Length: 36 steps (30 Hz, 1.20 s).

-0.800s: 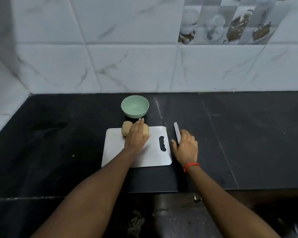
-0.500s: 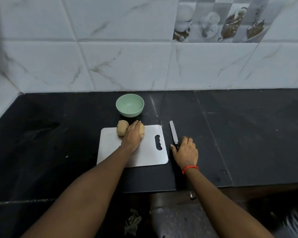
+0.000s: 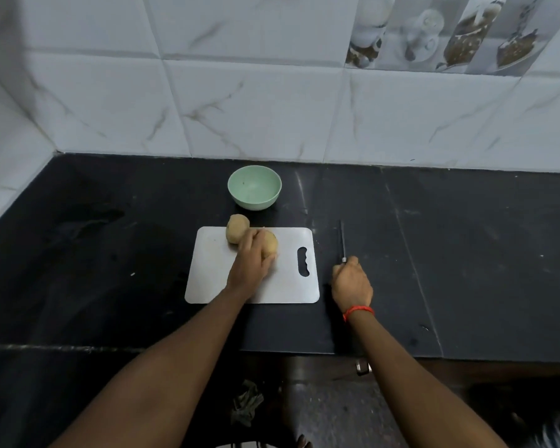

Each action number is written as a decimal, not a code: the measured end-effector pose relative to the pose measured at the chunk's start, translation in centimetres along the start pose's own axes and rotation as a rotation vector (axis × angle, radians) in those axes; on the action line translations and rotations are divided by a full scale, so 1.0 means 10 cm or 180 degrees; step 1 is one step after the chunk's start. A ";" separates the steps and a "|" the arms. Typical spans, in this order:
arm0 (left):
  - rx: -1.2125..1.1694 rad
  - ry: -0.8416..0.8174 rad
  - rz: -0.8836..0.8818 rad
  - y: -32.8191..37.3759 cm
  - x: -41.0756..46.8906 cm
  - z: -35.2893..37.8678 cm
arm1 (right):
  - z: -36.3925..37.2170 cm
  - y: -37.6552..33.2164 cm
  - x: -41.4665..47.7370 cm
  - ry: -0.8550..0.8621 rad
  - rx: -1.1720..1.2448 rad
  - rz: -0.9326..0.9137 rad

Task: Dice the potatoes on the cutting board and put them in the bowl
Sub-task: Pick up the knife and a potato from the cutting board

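A white cutting board [image 3: 285,286] lies on the black counter. Two whole potatoes sit at its far edge. My left hand [image 3: 251,265] grips the right potato [image 3: 269,243], fingers curled over it. The left potato [image 3: 236,228] lies free beside it, partly over the board's far edge. A pale green bowl [image 3: 254,187], empty, stands just beyond the board. To the right of the board my right hand [image 3: 351,281] is wrapped round the handle of a knife [image 3: 342,240], whose thin blade points away from me, edge-on.
The black stone counter [image 3: 466,253] stretches wide on both sides, bounded by white marble-look wall tiles [image 3: 272,108] behind and at the left. Its front edge runs just below my forearms, with the floor beneath.
My right hand has closed round the knife handle and turned the blade onto its edge. My left hand has curled round the right potato and drawn it slightly toward me.
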<state>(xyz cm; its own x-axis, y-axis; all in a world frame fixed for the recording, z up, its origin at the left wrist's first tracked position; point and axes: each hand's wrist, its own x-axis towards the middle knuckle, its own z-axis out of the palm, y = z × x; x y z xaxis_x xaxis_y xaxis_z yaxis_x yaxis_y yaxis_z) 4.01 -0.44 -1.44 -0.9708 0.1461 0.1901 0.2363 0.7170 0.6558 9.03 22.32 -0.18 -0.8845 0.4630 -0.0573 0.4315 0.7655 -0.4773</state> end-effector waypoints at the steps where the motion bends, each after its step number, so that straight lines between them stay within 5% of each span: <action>1: -0.0049 0.0066 -0.0074 -0.02 -0.13 -0.02 | -0.03 -0.03 -0.02 0.0010 0.0262 0.0107; 8: -0.0106 0.0610 -0.0671 -0.31 -0.78 -0.16 | -0.12 -0.38 -0.34 -0.0215 0.1060 -0.0975; 14: -0.0729 0.0735 -0.1165 -0.36 -0.82 -0.27 | 0.14 -0.76 -0.61 -0.0793 0.0791 -0.1744; 23: -0.0827 0.1053 -0.0911 -0.41 -0.82 -0.24 | 0.34 -1.05 -0.88 -0.1228 0.0703 -0.1695; 36: -0.0476 0.1052 -0.0792 -0.45 -0.78 -0.20 | 0.41 -1.00 -1.07 -0.1100 -0.0171 -0.2026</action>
<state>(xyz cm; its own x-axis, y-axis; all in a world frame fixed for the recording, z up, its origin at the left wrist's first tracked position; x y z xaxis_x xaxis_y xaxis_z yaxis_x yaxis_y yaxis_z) 10.62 -6.13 -4.44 -0.9395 -0.2620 0.2205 0.0237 0.5926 0.8051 13.45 7.84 1.60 -0.9687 -0.2405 -0.0608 -0.1853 0.8646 -0.4671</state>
